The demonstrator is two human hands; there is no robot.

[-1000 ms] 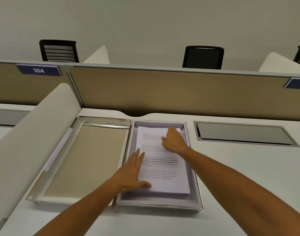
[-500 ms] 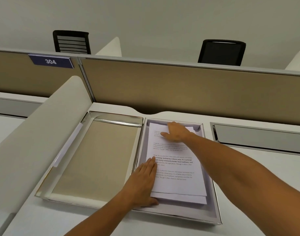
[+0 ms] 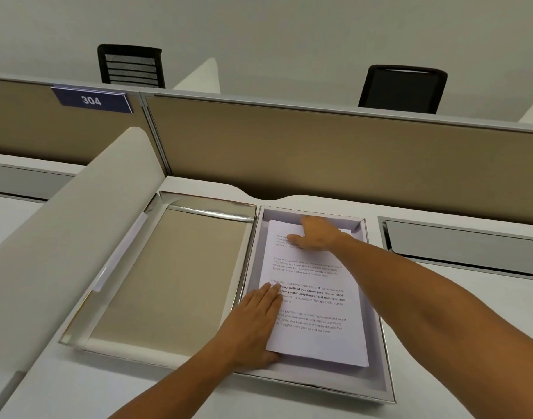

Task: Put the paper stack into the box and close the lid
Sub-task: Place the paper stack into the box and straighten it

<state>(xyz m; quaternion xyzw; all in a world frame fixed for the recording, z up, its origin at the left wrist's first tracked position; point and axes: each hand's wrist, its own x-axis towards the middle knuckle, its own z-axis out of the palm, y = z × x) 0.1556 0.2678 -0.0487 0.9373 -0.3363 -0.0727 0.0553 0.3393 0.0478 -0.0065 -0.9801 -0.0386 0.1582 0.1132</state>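
Fingers of the left hand (image 3: 254,323), held flat and together, are pressed on the near-left edge of the paper stack (image 3: 313,294) lying in the box (image 3: 377,300), the right hand (image 3: 318,234) laid flat, apparently loosely spread, on its far end; loose, slippery sheets are best steadied by their edges, while the stiff, light-looking lid (image 3: 168,276) lies open alongside on the counter (image 3: 470,300).

We see our two bare arms, with no sleeves on them. Our left hand (image 3: 253,325) and right hand (image 3: 315,234) wear no gloves, rings or watch.

Paper stack (image 3: 315,294) inside box (image 3: 380,385); both hands flat on it; lid (image 3: 168,276) open beside
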